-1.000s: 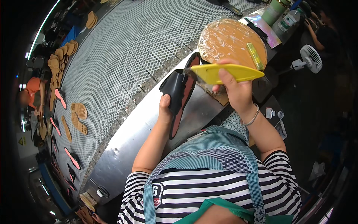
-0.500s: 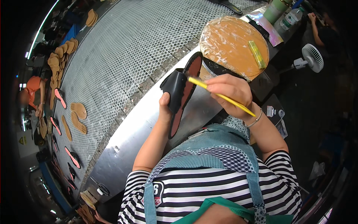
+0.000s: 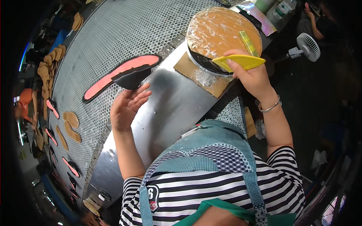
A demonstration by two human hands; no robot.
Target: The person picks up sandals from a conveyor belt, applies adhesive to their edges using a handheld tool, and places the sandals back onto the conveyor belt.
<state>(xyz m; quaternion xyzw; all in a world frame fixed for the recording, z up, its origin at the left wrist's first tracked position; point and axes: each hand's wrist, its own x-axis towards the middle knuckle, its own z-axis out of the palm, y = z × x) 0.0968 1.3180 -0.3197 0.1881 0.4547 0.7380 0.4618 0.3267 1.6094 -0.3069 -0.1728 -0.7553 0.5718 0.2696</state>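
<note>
Shoe [image 3: 124,71] over mesh [image 3: 124,35]. Left hand [image 3: 127,109] loosely open beside it, contact unclear; right hand [image 3: 249,77] closed round brush [image 3: 243,61] at tub [image 3: 200,67]. Risk: stray finger nudge could skew shoe.

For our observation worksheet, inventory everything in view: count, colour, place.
Mesh surface: one, grey, upper left
Metal ledge: one, silver, centre
Slide sandal: one, black and pink, centre-left
Other sandals: several, black and pink, far left
Shoe soles: many, brown, far left
Round container: one, orange top, upper centre
Strip: one, yellow, on container
Cardboard: one, brown, beneath container
Fan: one, white, upper right
Bottle: one, clear, top right
Other people: two or more, orange and dark clothes, edges
Brush: one, yellow, right-centre
Apron: one, teal, lower centre
Left hand: one, bare, beside sandal
Right hand: one, bare, holding brush
</note>
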